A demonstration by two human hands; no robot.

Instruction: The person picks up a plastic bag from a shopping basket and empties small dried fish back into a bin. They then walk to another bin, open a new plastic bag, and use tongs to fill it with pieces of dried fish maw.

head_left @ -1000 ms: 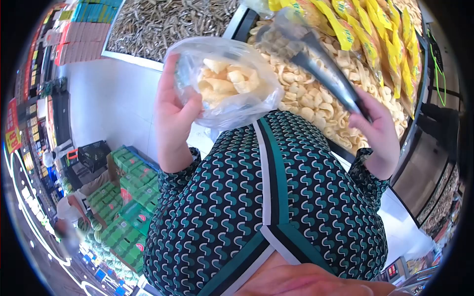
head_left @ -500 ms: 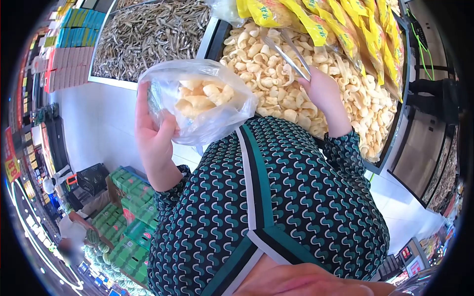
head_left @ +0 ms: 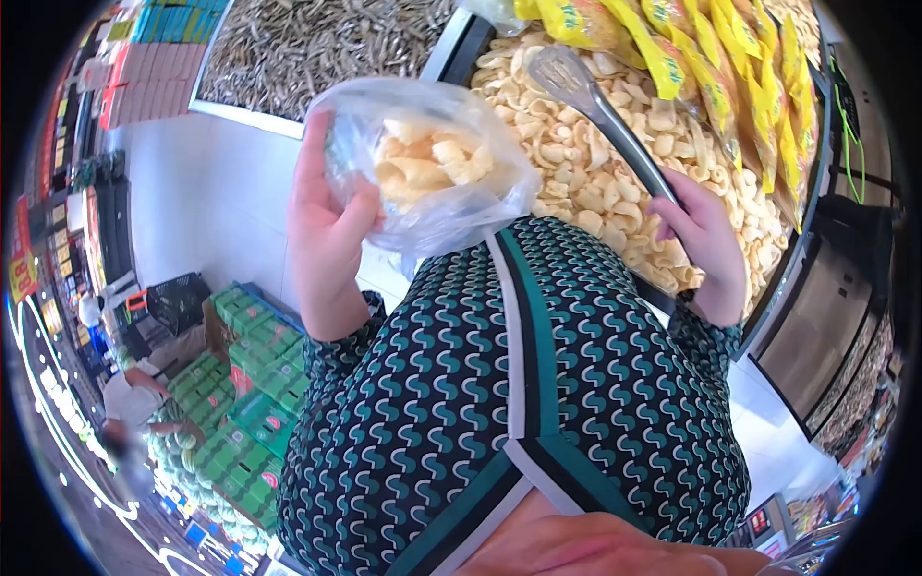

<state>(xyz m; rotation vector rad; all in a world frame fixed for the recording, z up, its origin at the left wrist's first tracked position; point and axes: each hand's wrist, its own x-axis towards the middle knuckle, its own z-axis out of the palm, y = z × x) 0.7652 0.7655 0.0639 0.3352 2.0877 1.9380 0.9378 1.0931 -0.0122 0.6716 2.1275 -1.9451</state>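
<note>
My left hand (head_left: 331, 226) grips the edge of a clear plastic bag (head_left: 495, 206), thumb inside and fingers outside, keeping its mouth open. Several pale yellow puffed snack pieces (head_left: 423, 178) lie in the bag. In my right hand (head_left: 709, 230) are metal tongs (head_left: 624, 134) with a slotted end, fingers closed around the dark handle part. The tongs slant up and left over a bin of loose puffed snacks (head_left: 576, 182). Nothing shows between their tips.
Yellow printed snack packets (head_left: 663, 58) lie across the back of the bin. A tray of small dried fish (head_left: 317, 53) is at upper left. Green cartons (head_left: 240, 384) are stacked lower left, near a person (head_left: 134, 398). A black crate (head_left: 178, 302) stands beyond them.
My right hand has moved right and toward my body, turning the tongs so their slotted end shows. The bag and my left hand appear shifted slightly right and up as the view moved.
</note>
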